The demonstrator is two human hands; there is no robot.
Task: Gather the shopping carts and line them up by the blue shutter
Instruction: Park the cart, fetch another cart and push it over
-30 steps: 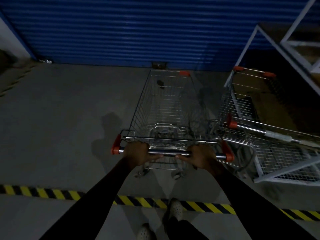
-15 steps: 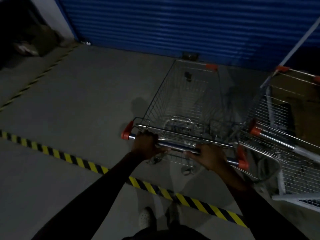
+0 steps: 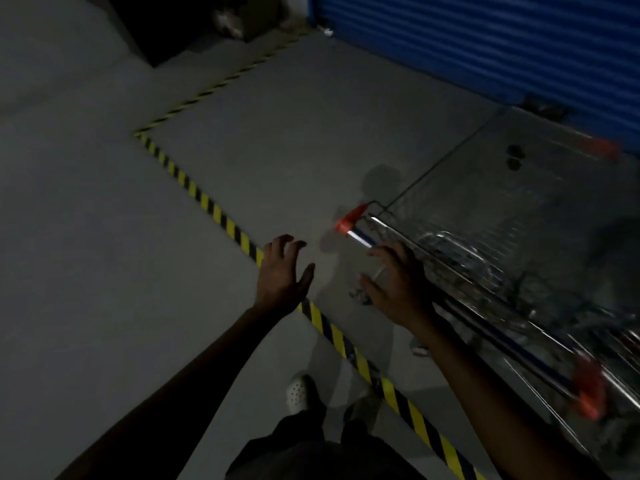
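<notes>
A wire shopping cart (image 3: 512, 216) with red handle ends stands at the right, its front end close to the blue shutter (image 3: 502, 46). Its handle bar (image 3: 360, 237) runs diagonally toward the lower right. My left hand (image 3: 282, 275) hovers over the floor left of the handle, fingers spread, holding nothing. My right hand (image 3: 398, 282) is just in front of the bar, fingers loose, not gripping it. The view is blurred at the right edge, so any second cart there is hard to make out.
Yellow-and-black floor tape (image 3: 221, 216) runs diagonally under my hands and turns a corner at upper left. Grey concrete floor (image 3: 104, 271) spreads to the left. A dark recess with some objects (image 3: 228, 19) lies at top centre. My white shoes (image 3: 298, 393) are below.
Both hands have let go of the cart handle and now hang open. My view has swung left, so the cart and the shutter have slid to the right of the frame.
</notes>
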